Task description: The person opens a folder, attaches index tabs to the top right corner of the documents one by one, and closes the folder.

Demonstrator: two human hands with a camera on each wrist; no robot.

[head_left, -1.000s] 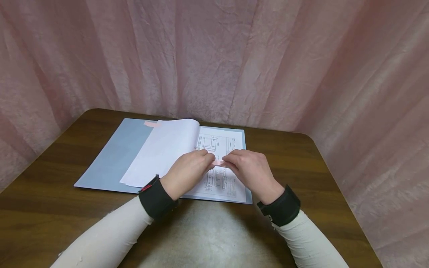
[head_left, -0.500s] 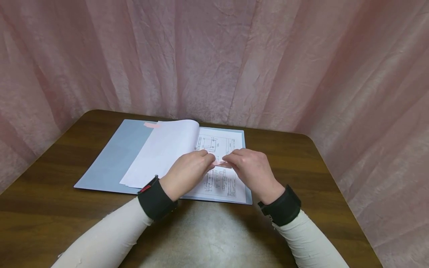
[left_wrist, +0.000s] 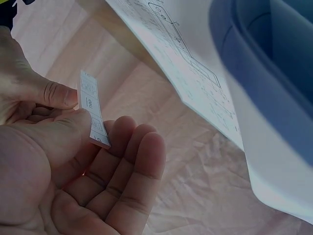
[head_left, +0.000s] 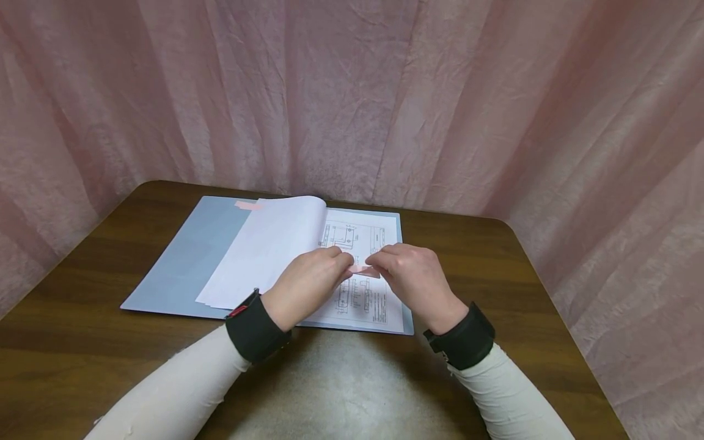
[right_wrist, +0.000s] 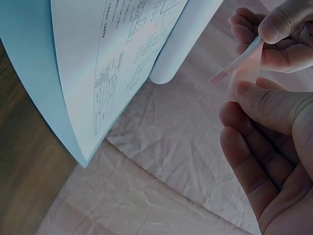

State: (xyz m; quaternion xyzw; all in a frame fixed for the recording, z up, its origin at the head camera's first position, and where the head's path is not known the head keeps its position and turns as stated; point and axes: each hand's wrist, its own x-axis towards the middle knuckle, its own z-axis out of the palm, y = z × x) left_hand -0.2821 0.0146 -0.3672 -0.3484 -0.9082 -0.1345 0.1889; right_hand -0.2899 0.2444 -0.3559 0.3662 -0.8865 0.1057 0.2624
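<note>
My left hand [head_left: 308, 281] pinches a small pad of pink sticky notes [left_wrist: 91, 107] above the open document. The pad's printed backing faces the left wrist camera. Opposite it, my right hand [head_left: 415, 278] pinches the end of a pink sheet [right_wrist: 248, 73] between thumb and finger. In the right wrist view this sheet stands away from the pad at the right hand's end, while both meet at the left thumb. Below the hands lies a page with technical drawings [head_left: 357, 299], partly covered by them.
A light blue folder [head_left: 184, 263] lies open on the wooden table [head_left: 462, 244]. Turned-over white sheets [head_left: 258, 244] curl toward its left side. One pink sticky tab [head_left: 247, 205] shows at their upper left edge. A pink curtain [head_left: 341, 91] hangs behind the table.
The pink sheet and the pad have come apart at the right hand's end, with a pink end now showing below the right fingers. Both hands stay nearly in place.
</note>
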